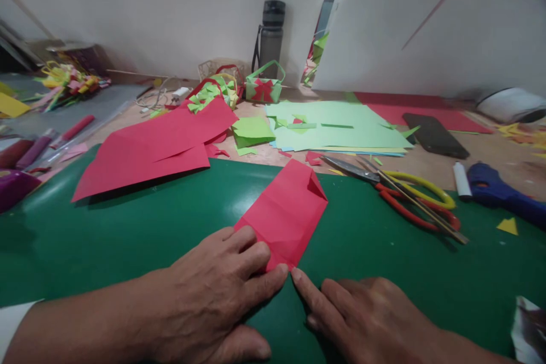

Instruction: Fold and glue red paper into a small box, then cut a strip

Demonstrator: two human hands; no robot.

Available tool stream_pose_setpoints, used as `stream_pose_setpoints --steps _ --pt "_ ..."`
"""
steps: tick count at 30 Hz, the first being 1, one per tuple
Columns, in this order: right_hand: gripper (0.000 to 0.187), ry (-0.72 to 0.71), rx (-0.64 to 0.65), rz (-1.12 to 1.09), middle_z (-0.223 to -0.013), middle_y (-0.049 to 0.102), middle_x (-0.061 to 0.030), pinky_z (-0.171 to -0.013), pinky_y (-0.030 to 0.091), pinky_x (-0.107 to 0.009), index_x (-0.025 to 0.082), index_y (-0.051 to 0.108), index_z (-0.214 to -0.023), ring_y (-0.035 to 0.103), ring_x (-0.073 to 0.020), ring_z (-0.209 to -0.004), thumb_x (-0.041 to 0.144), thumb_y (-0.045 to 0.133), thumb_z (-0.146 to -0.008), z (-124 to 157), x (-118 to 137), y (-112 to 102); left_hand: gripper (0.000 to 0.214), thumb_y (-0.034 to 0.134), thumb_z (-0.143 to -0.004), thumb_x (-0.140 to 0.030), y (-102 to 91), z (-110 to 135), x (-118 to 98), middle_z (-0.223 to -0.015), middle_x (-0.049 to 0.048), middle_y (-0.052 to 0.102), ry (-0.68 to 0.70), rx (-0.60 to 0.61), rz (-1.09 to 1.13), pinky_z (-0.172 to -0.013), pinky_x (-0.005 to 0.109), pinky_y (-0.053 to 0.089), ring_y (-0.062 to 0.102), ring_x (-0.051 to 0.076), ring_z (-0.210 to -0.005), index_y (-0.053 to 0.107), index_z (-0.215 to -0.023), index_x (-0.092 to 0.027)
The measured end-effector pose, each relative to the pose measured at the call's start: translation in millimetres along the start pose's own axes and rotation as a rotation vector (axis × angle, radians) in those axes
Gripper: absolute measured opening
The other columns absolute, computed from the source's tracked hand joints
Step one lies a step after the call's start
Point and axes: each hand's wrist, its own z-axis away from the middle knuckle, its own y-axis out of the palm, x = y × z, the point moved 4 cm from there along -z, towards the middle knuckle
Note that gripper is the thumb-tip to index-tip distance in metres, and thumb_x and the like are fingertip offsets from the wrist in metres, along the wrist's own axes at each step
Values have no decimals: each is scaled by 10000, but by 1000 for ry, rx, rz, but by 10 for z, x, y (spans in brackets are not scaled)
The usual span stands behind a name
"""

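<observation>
A folded red paper piece (pixel 286 211) lies on the green mat (pixel 128 239) in front of me. My left hand (pixel 213 290) rests on the mat with its fingers laid flat over the paper's near corner, pressing it down. My right hand (pixel 362 313) lies beside it, its index finger stretched out with the tip touching the same near corner; the other fingers are curled under. Neither hand lifts the paper off the mat.
Large red sheets (pixel 149 151) lie at the left, light green sheets (pixel 333 128) behind. Scissors with red and yellow handles (pixel 405 196) and a blue glue gun (pixel 499 190) lie at the right. A dark bottle (pixel 272 31), a small green paper basket (pixel 264 86) and a black phone (pixel 435 135) sit farther back.
</observation>
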Motion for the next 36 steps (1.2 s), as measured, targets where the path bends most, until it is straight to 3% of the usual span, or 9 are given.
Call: stream_pose_setpoints --steps 8,13,27,36 --pt "402 47 -61 -6 -662 623 2 -405 420 -284 105 548 -1200 588 -140 -478 156 216 -979 -1 -5 66 564 463 -858 -597 34 -11 19 -978 68 511 13 1 -39 -753 414 353 417 251 -844 459 -1250 -191" --pt "398 13 -7 -21 -726 653 -29 -447 440 -278 95 537 -1209 622 -147 -555 169 220 -980 -13 -4 17 520 467 -864 -581 23 -1 10 -965 60 502 -11 28 -2 -749 409 353 409 242 -833 478 -1216 -199" --pt "445 67 -30 -78 -692 666 -32 -452 452 -275 112 578 -1174 627 -149 -528 189 178 -995 -43 -16 -12 530 461 -864 -590 24 3 8 -960 62 495 -2 37 24 -748 425 369 408 245 -829 469 -1228 -205" --pt "393 84 -84 -151 -669 658 -23 -441 458 -289 92 590 -1137 630 -153 -535 219 244 -999 -18 -47 -10 536 447 -870 -591 35 22 10 -960 61 491 11 20 15 -746 422 366 408 241 -829 460 -1239 -203"
